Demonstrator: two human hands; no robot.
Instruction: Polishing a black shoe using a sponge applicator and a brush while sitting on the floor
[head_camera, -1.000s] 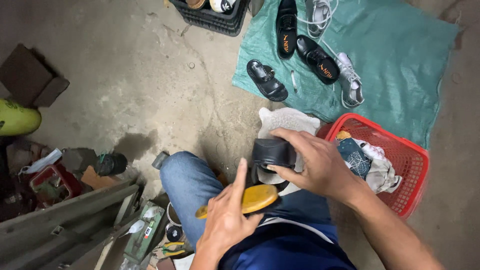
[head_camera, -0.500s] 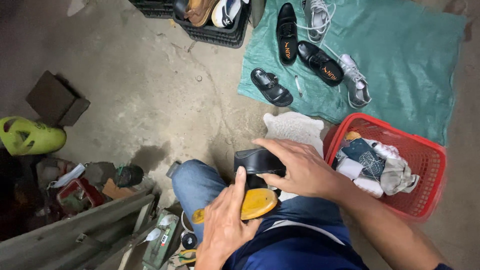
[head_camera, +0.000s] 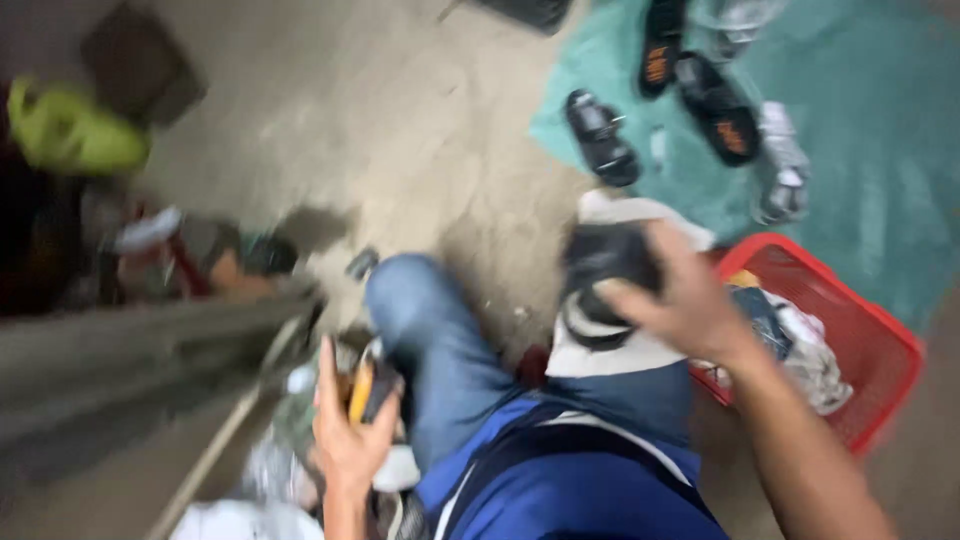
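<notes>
The picture is blurred by motion. The right hand (head_camera: 680, 300) grips a dark shoe (head_camera: 605, 262) above the person's knee, over a pale cloth (head_camera: 610, 350) on the lap. The left hand (head_camera: 345, 430) is low beside the left leg, closed around what seems to be a yellow brush (head_camera: 362, 390). The bare concrete floor (head_camera: 400, 130) carries a green tarp (head_camera: 860, 120) with black sandals (head_camera: 600, 135) on it, a red basket (head_camera: 860, 330) of rags and a lime-green clog (head_camera: 75, 130) at left.
</notes>
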